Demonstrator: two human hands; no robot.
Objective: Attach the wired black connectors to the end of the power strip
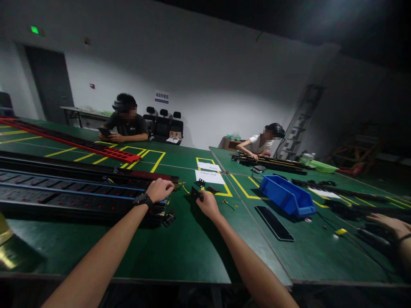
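Observation:
My left hand [159, 190], with a dark watch on the wrist, lies over the right end of a long black rail [128, 176], fingers curled onto it. The fingertips' exact grip is partly hidden. Several such rails run side by side toward the left, one with blue edges and rows of small red dots. Just right of the rail ends, my right hand [208, 205] pinches a small flat black plate [194, 193] held up on edge. A short yellow wire [184, 188] lies between the hands. Below the left hand sits a black end piece [168, 219].
Small black brackets [201, 183] and a wire with a yellow end [227, 204] lie beyond my right hand. Farther right are a phone [274, 223] and a blue bin [285, 196]. Another person's hand [390, 224] reaches in at the right edge. Two people sit across the table.

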